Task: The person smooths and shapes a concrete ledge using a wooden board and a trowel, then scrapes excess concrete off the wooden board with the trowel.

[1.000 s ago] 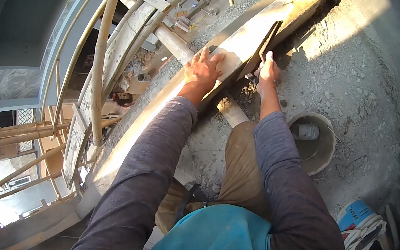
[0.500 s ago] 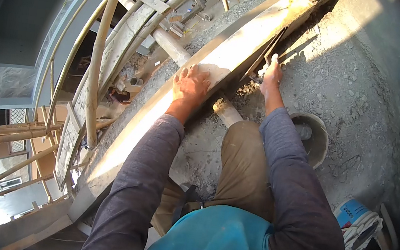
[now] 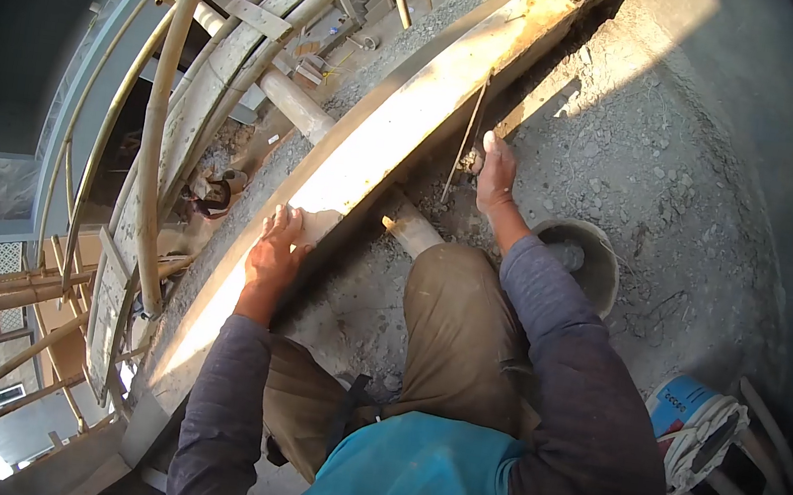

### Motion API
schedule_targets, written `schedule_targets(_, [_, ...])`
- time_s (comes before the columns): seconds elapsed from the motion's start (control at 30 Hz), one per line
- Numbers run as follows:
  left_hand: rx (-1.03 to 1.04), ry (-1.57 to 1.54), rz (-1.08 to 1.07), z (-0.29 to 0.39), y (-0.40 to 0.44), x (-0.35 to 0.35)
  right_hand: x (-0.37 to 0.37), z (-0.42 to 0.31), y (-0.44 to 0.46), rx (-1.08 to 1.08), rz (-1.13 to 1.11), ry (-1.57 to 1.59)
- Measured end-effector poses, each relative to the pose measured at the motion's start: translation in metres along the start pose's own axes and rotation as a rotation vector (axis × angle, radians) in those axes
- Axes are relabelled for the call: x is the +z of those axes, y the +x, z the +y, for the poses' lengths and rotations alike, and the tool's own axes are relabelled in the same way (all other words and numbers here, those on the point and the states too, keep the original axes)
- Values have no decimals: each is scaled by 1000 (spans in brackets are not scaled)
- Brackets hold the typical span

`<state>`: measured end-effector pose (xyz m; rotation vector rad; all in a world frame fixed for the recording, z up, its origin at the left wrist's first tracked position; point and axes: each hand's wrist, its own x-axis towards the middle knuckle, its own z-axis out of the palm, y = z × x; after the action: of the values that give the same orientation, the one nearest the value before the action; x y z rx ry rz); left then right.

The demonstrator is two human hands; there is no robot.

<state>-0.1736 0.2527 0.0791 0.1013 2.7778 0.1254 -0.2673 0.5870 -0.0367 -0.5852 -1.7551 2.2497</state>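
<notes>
My left hand (image 3: 273,259) lies on the sunlit top of a long pale concrete ledge (image 3: 401,138), its fingers a little apart. On the inner side of that ledge, my right hand (image 3: 497,173) is closed around the handle of a plastering trowel (image 3: 466,142). The trowel's thin blade shows edge-on, close to the ledge's shaded face. Below the hand, a round pole end (image 3: 411,226) sticks out from the ledge near my knee. A grey bucket (image 3: 604,270) stands by my right forearm.
Rubble and dried mortar cover the floor (image 3: 654,191). A white and blue paint bucket (image 3: 688,426) lies at the lower right beside wooden slats. Beyond the ledge are bamboo scaffolding poles (image 3: 165,117) and a plank (image 3: 194,111), with a drop and a person below.
My left hand has slid toward me along the ledge. My right hand has moved nearer with the trowel, whose blade has turned more edge-on. The whole view has shifted slightly.
</notes>
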Motion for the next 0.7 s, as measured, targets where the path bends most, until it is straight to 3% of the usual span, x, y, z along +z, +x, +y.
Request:
schedule_targets(0.07, [-22, -1, -42, 7, 1, -7, -15, 1, 51, 95, 179, 96])
schedule_targets(0.1, [-56, 0, -87, 9, 2, -8, -17, 16, 87, 3, 351, 132])
schedule_targets(0.13, [-53, -1, -82, 9, 3, -7, -23, 9, 105, 171, 315, 185])
schedule_targets(0.2, [-56, 12, -106, 7, 4, -6, -15, -29, 115, 250, 287, 176])
schedule_targets(0.33, [-60, -1, -113, 3, 4, -2, -7, -16, 137, 100, 223, 106])
schedule_targets(0.47, [-61, -44, -104, -1, 6, 3, 20, 4, 84, 167, 196, 203])
schedule_targets(0.53, [-48, -42, -102, -2, 7, 6, 51, 25, 31, 47, 254, 181])
schedule_targets(0.57, [-45, -26, -103, -3, 8, 7, 59, 42, 3, -8, 160, 135])
schedule_targets(0.6, [-41, -7, -107, -3, 7, 7, 70, 28, -39, 139, 76, 130])
schedule_targets(0.67, [-32, 19, -115, -4, 8, 7, 68, 31, -89, -181, -176, -38])
schedule_targets(0.7, [-36, 38, -124, -3, 8, 7, 64, 25, -99, -190, -160, -35])
